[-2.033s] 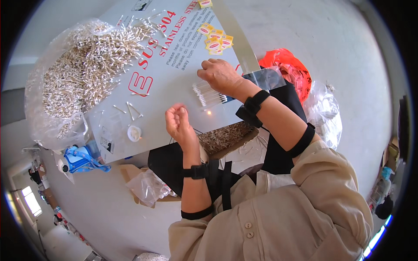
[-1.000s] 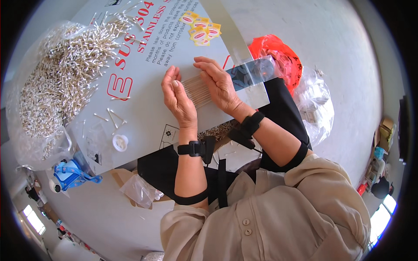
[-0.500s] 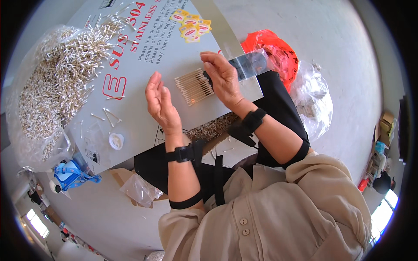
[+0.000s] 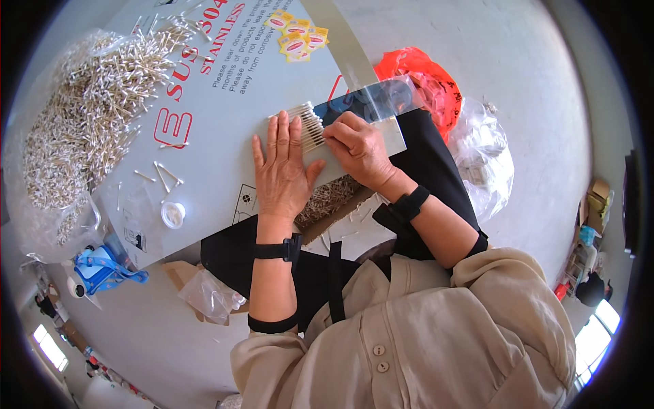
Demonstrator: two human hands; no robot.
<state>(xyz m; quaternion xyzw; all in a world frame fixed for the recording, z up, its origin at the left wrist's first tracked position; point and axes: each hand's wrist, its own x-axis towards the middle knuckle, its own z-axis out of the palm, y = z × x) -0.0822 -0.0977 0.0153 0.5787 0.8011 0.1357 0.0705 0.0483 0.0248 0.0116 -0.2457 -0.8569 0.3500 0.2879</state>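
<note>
A row of cotton swabs (image 4: 311,128) lies side by side on the grey sheet-covered table (image 4: 225,146). My left hand (image 4: 281,167) rests palm down with fingers stretched over the left part of the row. At the row's right end, my right hand (image 4: 362,150) is closed in a pinch beside the swab tips; what its fingertips grip is hidden. A flat clear plastic bag with a dark blue panel (image 4: 368,101) extends from the swab tips toward the table's right edge, just beyond my right hand.
A big clear bag heaped with loose swabs (image 4: 88,123) fills the left. Nearby are stray swabs (image 4: 162,176) and a small round white tub (image 4: 173,215). Yellow labels (image 4: 297,41) lie at the back. A red plastic bag (image 4: 429,85) sits right; a swab-filled cardboard box (image 4: 330,201) is below.
My left hand has turned palm down and come to the right onto the swabs. My right hand has moved lower, its fingers curling into a pinch, uncovering more of the dark blue panel.
</note>
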